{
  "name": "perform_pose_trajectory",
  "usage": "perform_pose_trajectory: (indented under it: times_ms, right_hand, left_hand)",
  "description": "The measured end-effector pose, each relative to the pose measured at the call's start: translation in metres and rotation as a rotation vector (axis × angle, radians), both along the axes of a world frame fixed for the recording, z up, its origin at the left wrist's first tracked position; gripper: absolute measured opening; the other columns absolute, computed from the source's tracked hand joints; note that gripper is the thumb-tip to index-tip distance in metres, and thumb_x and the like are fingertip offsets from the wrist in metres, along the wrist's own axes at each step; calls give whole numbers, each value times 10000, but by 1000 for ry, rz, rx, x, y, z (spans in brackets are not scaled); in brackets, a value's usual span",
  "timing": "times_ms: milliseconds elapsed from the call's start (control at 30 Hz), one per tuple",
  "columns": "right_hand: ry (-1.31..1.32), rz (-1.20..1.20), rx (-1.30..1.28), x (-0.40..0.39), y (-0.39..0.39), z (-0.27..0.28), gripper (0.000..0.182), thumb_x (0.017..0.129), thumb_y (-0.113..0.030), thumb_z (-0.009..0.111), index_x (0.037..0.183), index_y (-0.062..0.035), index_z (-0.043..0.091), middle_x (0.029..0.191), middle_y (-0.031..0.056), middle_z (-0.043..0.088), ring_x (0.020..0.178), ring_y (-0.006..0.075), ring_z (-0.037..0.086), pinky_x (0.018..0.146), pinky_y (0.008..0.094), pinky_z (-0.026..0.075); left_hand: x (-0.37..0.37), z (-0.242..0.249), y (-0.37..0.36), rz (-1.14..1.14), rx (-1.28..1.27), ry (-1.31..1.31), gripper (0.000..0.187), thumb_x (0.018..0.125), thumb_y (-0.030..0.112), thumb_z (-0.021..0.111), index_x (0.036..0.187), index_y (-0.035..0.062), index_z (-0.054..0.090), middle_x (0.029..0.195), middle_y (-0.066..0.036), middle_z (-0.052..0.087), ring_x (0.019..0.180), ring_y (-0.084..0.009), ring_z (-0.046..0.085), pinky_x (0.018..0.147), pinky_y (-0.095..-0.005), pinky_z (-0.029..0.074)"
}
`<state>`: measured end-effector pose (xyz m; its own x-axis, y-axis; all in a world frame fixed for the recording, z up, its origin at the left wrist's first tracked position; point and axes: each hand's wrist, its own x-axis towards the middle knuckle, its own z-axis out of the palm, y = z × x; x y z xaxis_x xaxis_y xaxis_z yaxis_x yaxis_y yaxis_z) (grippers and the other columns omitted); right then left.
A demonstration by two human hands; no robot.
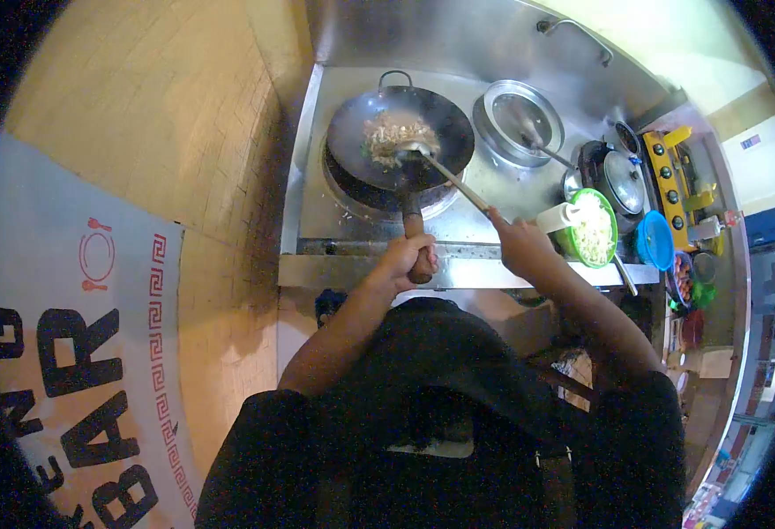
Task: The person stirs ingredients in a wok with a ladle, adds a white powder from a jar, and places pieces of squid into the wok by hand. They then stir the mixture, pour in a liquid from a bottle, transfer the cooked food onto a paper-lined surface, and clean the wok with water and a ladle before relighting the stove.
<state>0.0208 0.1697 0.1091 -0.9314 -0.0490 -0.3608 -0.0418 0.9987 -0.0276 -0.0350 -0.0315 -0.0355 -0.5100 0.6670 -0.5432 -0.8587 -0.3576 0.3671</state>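
Observation:
My left hand (408, 258) is wrapped round the wooden handle of a large dark wok (352, 132), which sits over the round burner opening of a steel stove. Closed on the long handle of a wok ladle (458, 185) is my right hand (520, 245). The ladle slants down into the wok, and its bowl rests in browned, chopped food (392, 134) in the wok's middle. The kind of food is too small to tell. Close by my right hand stands a green bowl (615, 231) of pale chopped food, with a white container (557, 218) beside it.
A second burner spot holds a metal pan (491, 132) with a ladle in it. Further right are a lidded pot (624, 181), a blue basin (655, 240) and a yellow gas stove (670, 185). A brick wall and a printed banner (87, 309) stand to the left.

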Motion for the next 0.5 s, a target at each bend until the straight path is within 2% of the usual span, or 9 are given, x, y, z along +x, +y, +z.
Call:
perform_pose_trajectory:
  times_ms: [100,233,300,333,400,433,500]
  right_hand:
    - [39,-170,-27,-39,4,-28,578,837,-49,435,1400,-132,334,916,270,597,824,443,615,735,503,495]
    - [126,-186,-85,-60,-3,-30,548,844,-59,425,1385,-127,367,931,283,599,848,439,614,730,494,495]
    - [280,-210,-173,-82,-12,-48,531,836,-48,417,1361,-128,409,924,286,613,837,428,621,704,491,496]
    - [277,-216,-180,-93,-14,-64,531,836,-48,417,1361,-128,409,924,286,613,837,428,621,704,491,496]
    - [149,-118,-250,-116,-17,-89,537,827,-38,413,1357,-126,414,885,276,624,798,419,627,683,492,499]
    - [156,-103,-245,-104,-28,-83,539,816,-29,427,1350,-94,403,836,253,625,784,407,634,675,483,508]
    - [99,-2,-153,-65,-35,-55,544,823,-47,458,1360,-72,381,870,243,622,767,419,632,669,495,511]
  left_hand:
    - [0,-7,-2,-9,-5,1,129,850,114,575,759,33,532,587,-72,526,510,-193,532,489,-337,481]
    - [-2,-12,-9,-5,-1,85,138,854,126,577,761,38,524,593,-69,523,502,-191,531,492,-342,487]
    - [-2,-12,-9,-8,-22,73,142,856,127,576,759,39,522,595,-68,521,500,-190,531,490,-341,488]
    - [-1,-11,-10,-15,-41,66,145,858,129,575,758,40,519,597,-68,520,498,-189,531,489,-341,489]
    - [-2,-9,-12,-30,-48,70,146,858,131,575,758,41,519,598,-68,519,499,-190,533,487,-343,488]
    - [-4,-8,-13,-38,-46,73,148,858,134,575,757,42,518,599,-69,519,500,-190,536,484,-345,487]
    - [-9,-30,-17,-41,-66,76,145,854,133,580,758,43,518,600,-70,519,502,-194,538,479,-350,485]
